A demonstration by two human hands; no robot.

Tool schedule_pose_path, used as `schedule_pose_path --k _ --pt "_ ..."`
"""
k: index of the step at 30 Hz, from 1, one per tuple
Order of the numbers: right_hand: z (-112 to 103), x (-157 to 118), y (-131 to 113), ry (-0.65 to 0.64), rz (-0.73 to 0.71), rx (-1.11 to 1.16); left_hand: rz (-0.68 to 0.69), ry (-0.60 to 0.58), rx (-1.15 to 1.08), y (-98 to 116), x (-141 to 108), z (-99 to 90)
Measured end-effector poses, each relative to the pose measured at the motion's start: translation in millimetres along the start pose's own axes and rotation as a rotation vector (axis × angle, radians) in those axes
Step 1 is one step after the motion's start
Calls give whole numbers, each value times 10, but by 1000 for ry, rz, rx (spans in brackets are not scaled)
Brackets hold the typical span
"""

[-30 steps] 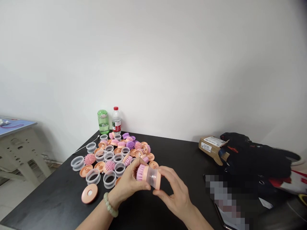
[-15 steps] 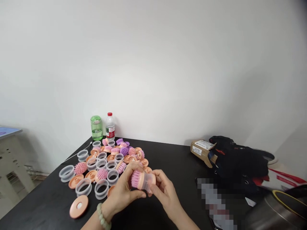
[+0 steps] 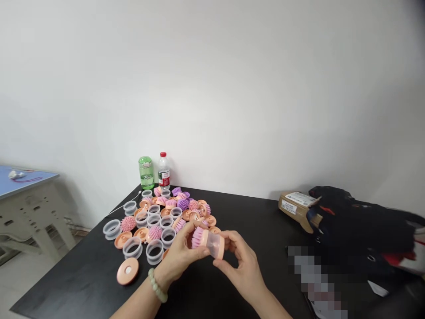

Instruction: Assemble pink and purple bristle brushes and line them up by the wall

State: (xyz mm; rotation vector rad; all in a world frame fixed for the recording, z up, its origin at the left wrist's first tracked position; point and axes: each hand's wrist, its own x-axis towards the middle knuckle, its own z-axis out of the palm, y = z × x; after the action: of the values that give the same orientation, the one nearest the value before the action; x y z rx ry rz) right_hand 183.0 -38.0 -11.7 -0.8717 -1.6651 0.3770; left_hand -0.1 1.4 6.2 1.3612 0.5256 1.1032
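Observation:
Above the black table, my left hand [image 3: 184, 250] grips a small round scrub brush [image 3: 213, 244] at its pink bristle end, fingers behind and thumb below. The brush lies on its side, bristles to the left, with a clear plastic middle and a peach cap on the right. My right hand [image 3: 242, 261] holds the cap's edge between thumb and fingertips. Left of the hands are clear plastic rings [image 3: 132, 248], peach caps [image 3: 123, 239] and pink brush heads [image 3: 154, 232]. One peach disc [image 3: 127, 271] with a pale centre lies nearest the front.
A green bottle [image 3: 146, 173] and a red-capped water bottle [image 3: 164, 172] stand at the back left. On the right are a cardboard box [image 3: 299, 208], a dark fabric bundle [image 3: 358, 230] and a pixelated flat object [image 3: 314, 279]. A blue-topped table [image 3: 26, 179] stands further left.
The view has shifted, so the tabletop things sit further right. My right fingers have drawn back from the clear middle to the cap's edge, leaving more of the brush showing.

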Motion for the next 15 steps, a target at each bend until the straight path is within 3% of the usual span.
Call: schedule_pose_path --k 8,15 --pt "5 -10 -22 9 2 -30 74 -62 16 29 19 -25" --pt "36 -29 -8 -102 119 -157 208 -1 201 0 12 -41"
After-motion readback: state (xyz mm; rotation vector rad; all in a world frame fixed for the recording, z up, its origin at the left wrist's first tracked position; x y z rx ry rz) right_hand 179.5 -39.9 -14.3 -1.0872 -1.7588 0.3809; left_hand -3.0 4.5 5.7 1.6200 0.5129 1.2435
